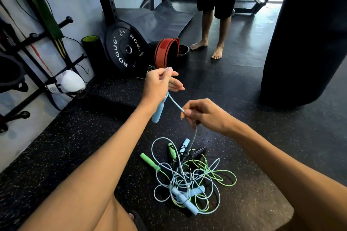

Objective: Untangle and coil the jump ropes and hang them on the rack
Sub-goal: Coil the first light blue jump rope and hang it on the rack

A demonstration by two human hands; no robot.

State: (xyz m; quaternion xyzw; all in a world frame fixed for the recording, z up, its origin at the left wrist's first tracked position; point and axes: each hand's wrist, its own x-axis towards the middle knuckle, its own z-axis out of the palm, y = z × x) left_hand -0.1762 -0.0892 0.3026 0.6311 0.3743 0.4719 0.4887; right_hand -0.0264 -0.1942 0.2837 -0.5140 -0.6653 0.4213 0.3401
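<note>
Clearly the light-blue jump rope (174,102) is light, thin and limp. I judge its smooth cord would slip and snag on other loops, so it is best held by the stiff handle while the cord feeds through pinched fingers. The left hand (159,84) pinches the cord up high, its pale blue handle (157,110) dangling beneath; the right hand (204,116) pinches the same cord lower. From there it drops into the tangle of jump ropes (187,178) on the floor (262,155): blue and green cords, with blue, green and black handles.
</note>
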